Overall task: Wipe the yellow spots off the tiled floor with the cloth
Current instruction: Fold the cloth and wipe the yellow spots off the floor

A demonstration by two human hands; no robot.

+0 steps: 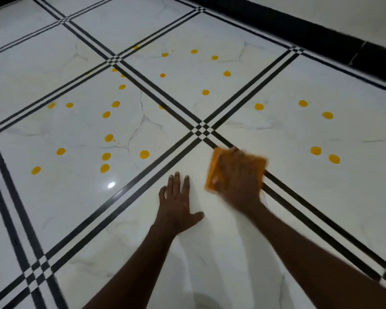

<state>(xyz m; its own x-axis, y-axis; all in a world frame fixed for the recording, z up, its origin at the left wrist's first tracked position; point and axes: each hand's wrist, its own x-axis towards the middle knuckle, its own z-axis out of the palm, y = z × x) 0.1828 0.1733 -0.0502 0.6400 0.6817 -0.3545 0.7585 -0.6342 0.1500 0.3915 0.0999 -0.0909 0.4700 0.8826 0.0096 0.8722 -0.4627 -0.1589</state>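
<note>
My right hand [237, 177] lies flat on an orange cloth [214, 166] and presses it to the white tiled floor [210, 253], over a black stripe border; both are motion-blurred. My left hand [177, 201] rests palm down on the same tile, fingers spread, just left of the cloth. Several yellow spots dot the tiles beyond: a cluster at the left [105, 156], a group farther away in the middle [205, 92], and others at the right [315, 150]. The tile under my hands shows no spots.
Double black stripes [161, 168] run between the white marble-look tiles and cross just beyond the cloth. A black skirting band [321, 39] runs along the wall at the top right. A light glare [111, 185] shines on the left tile.
</note>
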